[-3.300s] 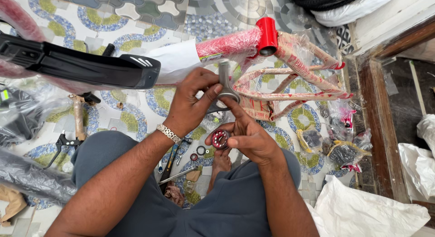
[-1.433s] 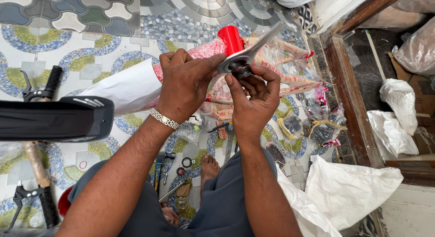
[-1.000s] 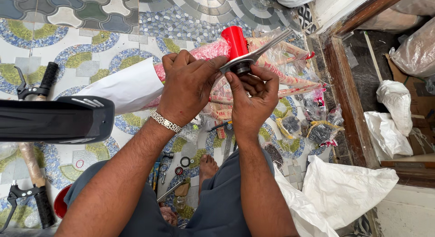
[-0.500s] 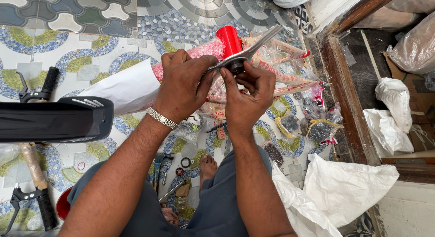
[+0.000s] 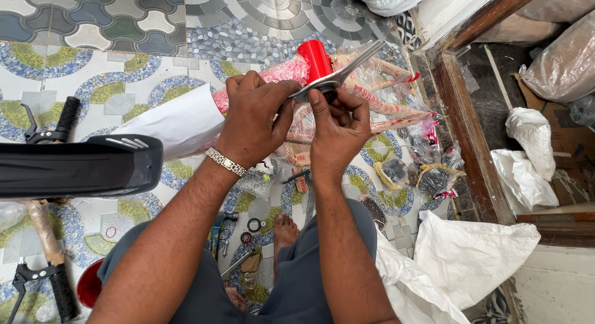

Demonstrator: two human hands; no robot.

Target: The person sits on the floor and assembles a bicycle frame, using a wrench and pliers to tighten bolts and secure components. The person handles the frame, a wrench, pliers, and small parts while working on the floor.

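Note:
My left hand (image 5: pixel 253 116) and my right hand (image 5: pixel 338 129) meet over a flat grey metal wrench (image 5: pixel 347 69), both gripping it near its head. The wrench's handle points up and to the right. A small dark part sits under my right thumb at the wrench's jaw and is mostly hidden. Just behind the hands lies a red bicycle frame (image 5: pixel 316 59) wrapped in clear plastic, lying on the patterned tile floor. A metal bracelet (image 5: pixel 225 162) circles my left wrist.
A black mudguard (image 5: pixel 74 166) crosses the left side. Handlebar grips with brake levers (image 5: pixel 52 122) lie at far left. Small washers, rings and tools (image 5: pixel 248 228) lie between my legs. Bags of parts (image 5: pixel 427 175) lie right; white sacks (image 5: pixel 471 256) and a wooden door sill (image 5: pixel 462 107) beyond.
Since 3.3 s ago the view swung and my hands rose with the wrench toward the frame's red tube. Over the last second my hands barely moved, with the right thumb shifting on the wrench head.

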